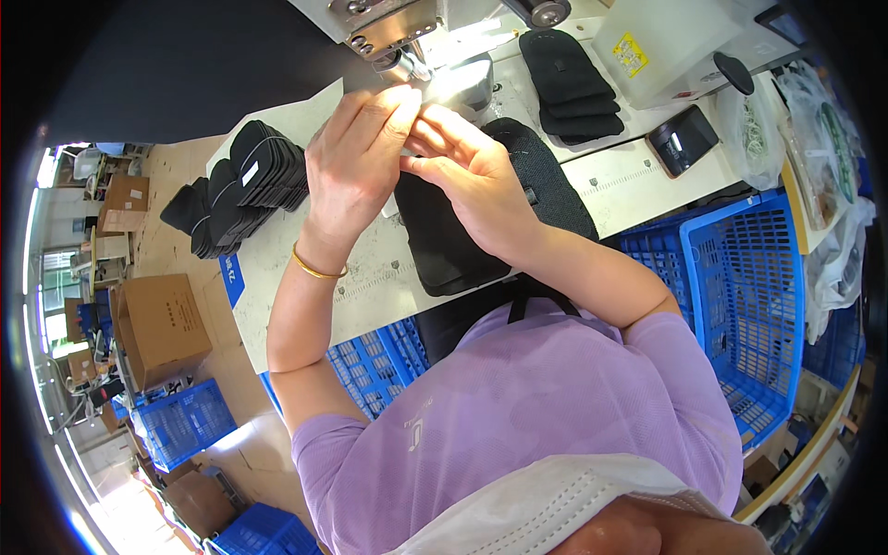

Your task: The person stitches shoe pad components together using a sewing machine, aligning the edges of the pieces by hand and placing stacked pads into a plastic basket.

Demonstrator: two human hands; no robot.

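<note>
My left hand and my right hand meet under the lit head of a sewing machine, close to its needle area. The fingers of both are pinched together at the tips; whatever they hold is too small or hidden to make out. Beneath my right hand and wrist lie black padded fabric pieces on the pale worktable. One dark textured part shows on the far side of my right wrist.
Tied bundles of black pieces sit at the table's left edge. Another black stack lies at the upper right, near a dark-screened device. A blue crate stands at right; a cardboard box is on the floor at left.
</note>
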